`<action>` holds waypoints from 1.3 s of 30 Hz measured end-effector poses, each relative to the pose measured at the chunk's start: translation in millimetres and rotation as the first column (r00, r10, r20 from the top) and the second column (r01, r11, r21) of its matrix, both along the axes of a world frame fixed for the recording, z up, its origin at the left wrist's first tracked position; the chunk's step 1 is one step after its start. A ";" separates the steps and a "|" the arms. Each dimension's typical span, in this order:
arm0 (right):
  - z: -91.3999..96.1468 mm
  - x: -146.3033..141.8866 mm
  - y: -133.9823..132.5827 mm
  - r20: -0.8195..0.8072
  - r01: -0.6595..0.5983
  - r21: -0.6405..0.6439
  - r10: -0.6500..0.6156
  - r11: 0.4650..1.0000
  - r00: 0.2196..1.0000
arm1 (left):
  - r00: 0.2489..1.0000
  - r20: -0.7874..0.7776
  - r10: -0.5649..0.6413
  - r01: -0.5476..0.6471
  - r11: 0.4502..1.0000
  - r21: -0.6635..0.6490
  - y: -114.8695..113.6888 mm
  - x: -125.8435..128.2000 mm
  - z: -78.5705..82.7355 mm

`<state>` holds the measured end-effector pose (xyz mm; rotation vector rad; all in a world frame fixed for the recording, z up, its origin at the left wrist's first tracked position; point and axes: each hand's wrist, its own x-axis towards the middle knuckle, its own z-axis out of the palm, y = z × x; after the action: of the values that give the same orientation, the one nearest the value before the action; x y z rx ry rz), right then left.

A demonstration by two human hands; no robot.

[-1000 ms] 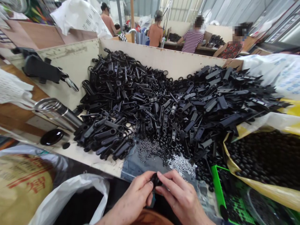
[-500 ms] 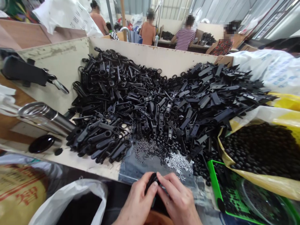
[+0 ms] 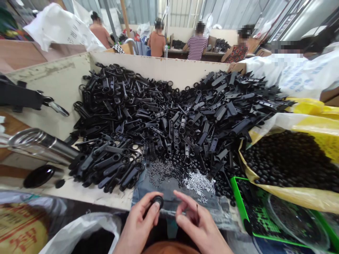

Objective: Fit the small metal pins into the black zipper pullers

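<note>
Pale bench edge (image 3: 87,197) lies just ahead: my left hand (image 3: 139,220) pinches a round black plastic knob (image 3: 158,201) between thumb and fingertips, while my right hand (image 3: 198,224), near it at three o'clock, seems to hold a thin dark pin (image 3: 197,209) upright. Beyond, at twelve o'clock, silver metal tubes (image 3: 198,182) lie before a heap of matte black plastic clips (image 3: 159,120).

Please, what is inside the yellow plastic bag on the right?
The yellow plastic bag holds a heap of small round black parts. Only the top layer shows; the parts below it and the bottom of the bag are covered.
</note>
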<state>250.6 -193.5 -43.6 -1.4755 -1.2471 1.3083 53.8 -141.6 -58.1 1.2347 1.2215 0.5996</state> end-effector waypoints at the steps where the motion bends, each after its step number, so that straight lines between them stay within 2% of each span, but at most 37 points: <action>1: -2.4 -4.2 2.2 -0.087 0.032 -0.051 -0.036 0.998 0.996 | 0.995 -0.091 -0.038 0.054 0.984 0.172 -1.0 -6.5 0.4; 3: -9.2 -15.3 9.0 -0.223 0.054 -0.096 -0.074 0.994 0.972 | 0.961 -0.244 -0.133 0.231 0.871 0.433 -5.1 -13.9 1.2; 4: -13.0 -20.9 13.1 -0.269 0.060 -0.104 -0.086 0.993 0.959 | 0.941 -0.296 -0.163 0.296 0.820 0.490 -7.5 -14.7 1.5; 5: -16.4 -25.5 17.4 -0.299 0.066 -0.119 -0.099 0.991 0.949 | 0.931 -0.323 -0.170 0.319 0.808 0.496 -9.5 -14.0 1.8; 6: -19.4 -28.7 21.6 -0.315 0.070 -0.146 -0.113 0.987 0.942 | 0.931 -0.330 -0.154 0.300 0.837 0.457 -10.8 -12.2 2.3; 7: -21.6 -30.3 25.4 -0.324 0.067 -0.178 -0.123 0.982 0.938 | 0.939 -0.320 -0.127 0.249 0.892 0.377 -11.2 -9.9 3.1; 9: -23.4 -29.2 32.1 -0.332 0.036 -0.212 -0.107 0.977 0.937 | 0.964 -0.241 -0.108 0.145 0.980 0.139 -9.5 -5.5 5.7; 10: -23.0 -27.4 35.0 -0.327 0.021 -0.199 -0.086 0.980 0.941 | 0.976 -0.179 -0.123 0.127 0.992 0.010 -7.9 -3.8 7.4; 12: -20.4 -23.6 40.1 -0.282 -0.006 -0.133 -0.032 0.991 0.959 | 0.987 -0.041 -0.155 0.144 0.969 -0.200 -5.1 -1.7 10.3; 15: -15.4 -21.8 46.2 -0.129 -0.052 -0.060 0.044 0.997 0.991 | 0.994 0.035 -0.108 0.114 0.924 -0.365 -4.4 -0.7 12.5; 19: -12.7 -25.0 49.6 0.059 -0.119 0.005 0.118 0.993 0.991 | 0.995 0.052 -0.091 0.104 0.898 -0.428 -6.6 -3.2 12.8; 23: -12.1 -26.3 48.7 0.153 -0.151 0.025 0.146 0.988 0.977 | 0.994 0.102 -0.029 0.075 0.870 -0.488 -6.1 -7.0 16.3; 30: -7.1 -21.8 46.8 0.150 -0.242 0.014 0.237 0.970 0.960 | 0.992 0.126 0.005 0.067 0.826 -0.560 -1.9 -10.8 29.4; 39: -9.2 -17.9 45.6 0.172 -0.311 0.008 0.305 0.950 0.937 | 0.987 0.159 0.000 0.094 0.808 -0.582 -3.8 -12.4 24.5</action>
<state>232.7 -147.9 -52.9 -1.4300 -1.6580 1.3737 41.4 -145.3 -33.6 0.6726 1.1242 0.2331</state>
